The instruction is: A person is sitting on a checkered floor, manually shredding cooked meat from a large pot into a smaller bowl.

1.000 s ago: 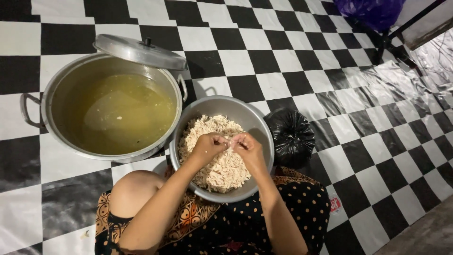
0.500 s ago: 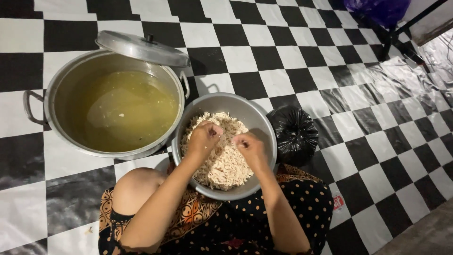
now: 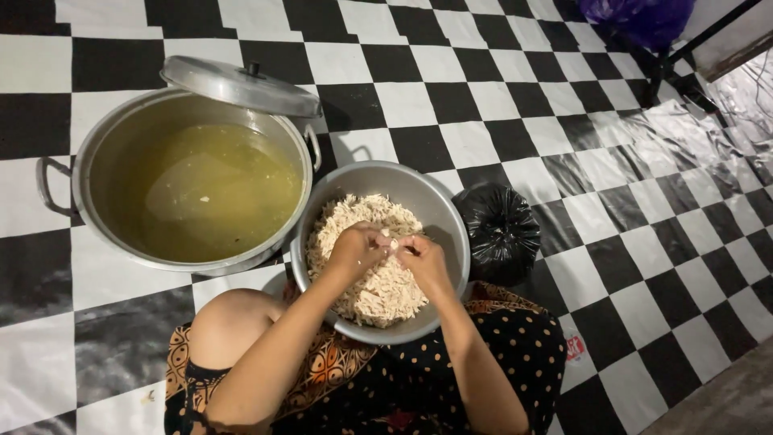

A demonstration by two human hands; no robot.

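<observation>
Both hands, left hand [image 3: 357,248] and right hand [image 3: 420,259], fingers pinching one meat piece [image 3: 392,242]; bowl [image 3: 435,201] already heaped with shreds [image 3: 378,282].

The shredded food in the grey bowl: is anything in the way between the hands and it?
Nothing visible is. The left hand and right hand meet directly above the shredded food in the grey bowl, pinching a small piece between the fingers. The black bag sits outside the bowl.

Left hand [image 3: 358,248] and right hand [image 3: 424,259] meet at centre, fingertips touching, fingers curled in pinch. Both forearms bare, reaching forward from below, converging. Left knee bent, raised beside left arm.
</observation>
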